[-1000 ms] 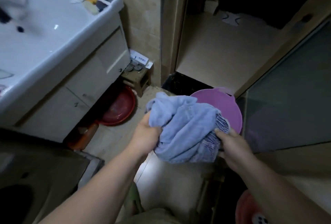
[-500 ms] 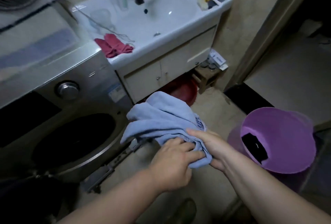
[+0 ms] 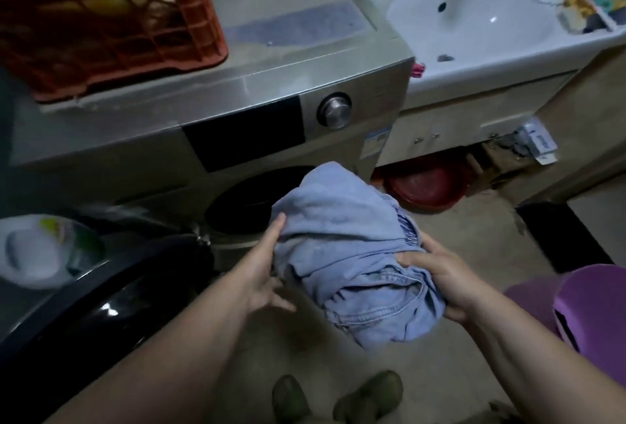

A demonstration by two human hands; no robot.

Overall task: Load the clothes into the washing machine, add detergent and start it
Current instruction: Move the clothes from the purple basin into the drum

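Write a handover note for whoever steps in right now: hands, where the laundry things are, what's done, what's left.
Left hand: pressed open against the left side of the blue clothes bundle.
Right hand: gripping the bundle's right side, on the denim.
The bundle is held in the air just in front of the washing machine drum opening; the door is swung open to the left.
Purple basket stands on the floor at right.
A white bottle sits at far left, blurred; possibly detergent.
Done: door open, clothes lifted.
Left: push clothes in, shut door, add detergent, start with the knob.
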